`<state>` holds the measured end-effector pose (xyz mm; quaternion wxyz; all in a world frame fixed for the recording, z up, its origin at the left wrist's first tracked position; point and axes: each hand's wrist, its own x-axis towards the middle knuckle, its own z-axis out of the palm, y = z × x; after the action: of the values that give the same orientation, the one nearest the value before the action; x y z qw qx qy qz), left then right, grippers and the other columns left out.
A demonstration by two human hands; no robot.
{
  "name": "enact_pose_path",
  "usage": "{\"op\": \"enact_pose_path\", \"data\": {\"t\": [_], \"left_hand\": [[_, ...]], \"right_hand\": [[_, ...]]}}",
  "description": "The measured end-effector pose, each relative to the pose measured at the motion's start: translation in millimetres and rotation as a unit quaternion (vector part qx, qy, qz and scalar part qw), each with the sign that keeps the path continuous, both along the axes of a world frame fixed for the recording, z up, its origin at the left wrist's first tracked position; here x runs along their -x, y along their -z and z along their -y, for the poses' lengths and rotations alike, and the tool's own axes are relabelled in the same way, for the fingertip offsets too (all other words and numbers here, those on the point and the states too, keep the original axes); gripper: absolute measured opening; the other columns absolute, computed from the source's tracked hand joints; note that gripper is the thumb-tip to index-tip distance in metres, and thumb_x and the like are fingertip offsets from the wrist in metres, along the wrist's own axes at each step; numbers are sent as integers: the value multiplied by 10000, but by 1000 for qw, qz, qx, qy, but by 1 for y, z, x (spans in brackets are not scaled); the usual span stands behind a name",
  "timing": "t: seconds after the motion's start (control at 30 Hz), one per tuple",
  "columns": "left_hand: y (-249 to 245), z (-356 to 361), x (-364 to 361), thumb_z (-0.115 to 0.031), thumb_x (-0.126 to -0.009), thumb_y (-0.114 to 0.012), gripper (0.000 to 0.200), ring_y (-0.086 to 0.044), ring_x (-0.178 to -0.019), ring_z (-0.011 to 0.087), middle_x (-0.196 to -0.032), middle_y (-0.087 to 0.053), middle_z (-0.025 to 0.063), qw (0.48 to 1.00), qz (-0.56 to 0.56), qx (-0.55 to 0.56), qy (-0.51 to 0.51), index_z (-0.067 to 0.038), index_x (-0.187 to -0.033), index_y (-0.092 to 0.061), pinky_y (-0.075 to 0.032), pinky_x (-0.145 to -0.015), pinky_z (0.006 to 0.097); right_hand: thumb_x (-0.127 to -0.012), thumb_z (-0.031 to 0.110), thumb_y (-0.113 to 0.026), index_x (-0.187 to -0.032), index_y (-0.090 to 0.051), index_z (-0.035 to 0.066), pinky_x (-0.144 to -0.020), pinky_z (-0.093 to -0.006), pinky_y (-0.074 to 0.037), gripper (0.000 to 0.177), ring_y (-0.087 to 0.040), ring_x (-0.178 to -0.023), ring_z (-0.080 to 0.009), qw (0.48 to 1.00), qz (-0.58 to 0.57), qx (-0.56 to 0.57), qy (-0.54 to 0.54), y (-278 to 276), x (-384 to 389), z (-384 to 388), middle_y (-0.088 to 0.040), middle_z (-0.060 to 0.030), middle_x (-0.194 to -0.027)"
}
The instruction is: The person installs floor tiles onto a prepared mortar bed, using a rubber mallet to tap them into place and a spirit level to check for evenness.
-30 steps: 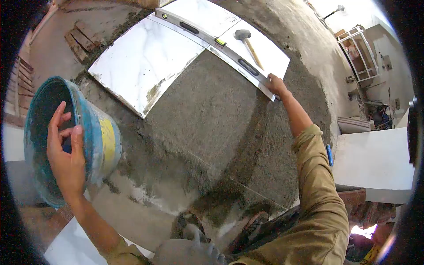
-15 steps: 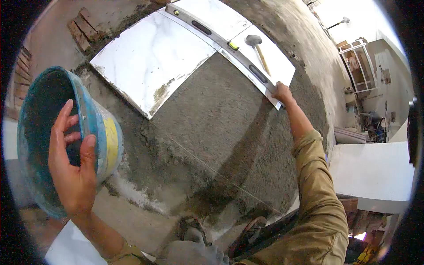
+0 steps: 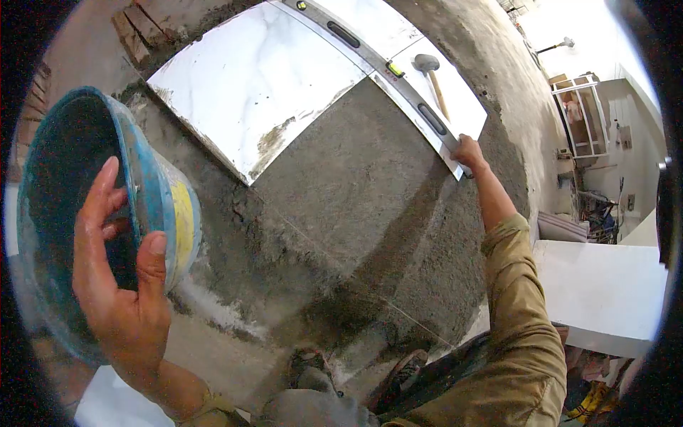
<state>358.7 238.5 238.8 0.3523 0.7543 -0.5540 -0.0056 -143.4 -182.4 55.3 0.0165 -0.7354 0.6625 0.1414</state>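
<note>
My left hand (image 3: 128, 299) hovers over the blue bucket (image 3: 151, 185), fingers loosely curved, thumb apart and nothing visible in the grasp. The bucket has a yellow band, and its inside is dark. My right hand (image 3: 469, 154) is closed round the near end of a long grey spirit level (image 3: 377, 60). The level lies across white marbled tiles (image 3: 256, 78), along a seam and over the edge of the right-hand tile. On that tile rests a mallet (image 3: 429, 65) with a dark head and wooden handle. Grey mortar (image 3: 334, 164) spreads beside the tiles.
A thin string (image 3: 413, 320) runs across the mortar. Broken bricks (image 3: 131, 35) lie at the upper left. A white slab-like surface (image 3: 597, 288) stands at the right, with a white-framed rack (image 3: 580, 114) farther back. My shoes (image 3: 309, 359) show at the bottom.
The view has shifted slightly, so the tiles, level and mallet appear farther right. The bucket and left hand look a little larger. My right hand keeps its hold on the level's end.
</note>
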Motion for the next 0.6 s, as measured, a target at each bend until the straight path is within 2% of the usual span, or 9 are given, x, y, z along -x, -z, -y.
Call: {"op": "enact_pose_path", "data": {"t": [0.07,0.13,0.17,0.27,0.33,0.4,0.47,0.53,0.6], "left_hand": [[0,-2,-1,-256,-887,-590,491,-528,-1046,224,-1231,-537,129,1000,1,-14,0,-18,-1299,-466,-413,-880,320],[0,-3,-1,-277,-900,-573,501,-513,-1070,218,-1251,-524,115,1000,3,-27,1,-32,-1319,-449,-402,-905,325],[0,-2,-1,-283,-897,-577,510,-515,-1066,220,-1252,-523,115,1000,13,-22,1,-31,-1321,-446,-402,-905,327],[-2,-2,0,-293,-894,-582,524,-519,-1055,226,-1246,-525,121,1000,6,-24,3,-29,-1324,-440,-402,-904,332],[-4,-2,1,-299,-894,-583,530,-521,-1048,230,-1239,-528,125,1000,-7,-30,6,-28,-1326,-438,-402,-905,334],[-5,0,4,-290,-870,-608,526,-557,-994,244,-1184,-562,160,1000,-16,-19,-12,27,-1269,-479,-425,-842,327],[-5,1,4,-305,-872,-603,536,-557,-986,248,-1165,-564,167,1000,14,-16,-10,28,-1271,-476,-427,-834,329],[-7,2,7,-321,-873,-598,546,-557,-978,251,-1146,-566,174,999,46,-11,-8,30,-1273,-474,-429,-826,332],[-9,2,11,-339,-875,-593,557,-551,-946,253,-1127,-568,179,999,-11,-28,-31,26,-1278,-472,-433,-814,337]], "right_hand": [[-642,188,-702,-980,-587,39,-854,-433,-484,386,-596,-994,-381,1000,-10,-4,-6,-2,0,-4,-630,-214,-1020],[-568,182,-768,-1059,-589,6,-863,-409,-475,551,-601,-1001,-363,1000,9,-16,-9,-7,-2,-5,-632,-222,-1030],[-571,181,-767,-1112,-573,16,-883,-410,-465,598,-589,-1032,-357,1000,-10,-24,11,-7,-5,-4,-625,-211,-1071],[-566,181,-766,-1136,-560,26,-888,-414,-463,626,-582,-1045,-357,1000,-17,-17,-1,-10,-7,-7,-618,-204,-1094],[-567,184,-770,-1144,-556,29,-890,-413,-463,634,-580,-1046,-357,1000,-19,-20,-2,-11,-9,-8,-615,-203,-1102],[-569,187,-774,-1151,-552,32,-892,-413,-462,642,-578,-1048,-356,1000,-15,-17,6,-11,-5,-7,-611,-202,-1109],[-582,183,-779,-1133,-559,34,-884,-415,-465,612,-585,-1031,-361,1000,12,-12,-14,-7,0,-7,-621,-203,-1078],[-585,177,-787,-1106,-567,34,-872,-418,-469,584,-593,-1015,-357,1000,10,-10,11,-4,4,-3,-632,-200,-1045],[-577,171,-792,-1077,-574,33,-844,-422,-480,563,-605,-987,-352,1000,10,-14,-21,-6,4,-5,-643,-193,-1012]]}}
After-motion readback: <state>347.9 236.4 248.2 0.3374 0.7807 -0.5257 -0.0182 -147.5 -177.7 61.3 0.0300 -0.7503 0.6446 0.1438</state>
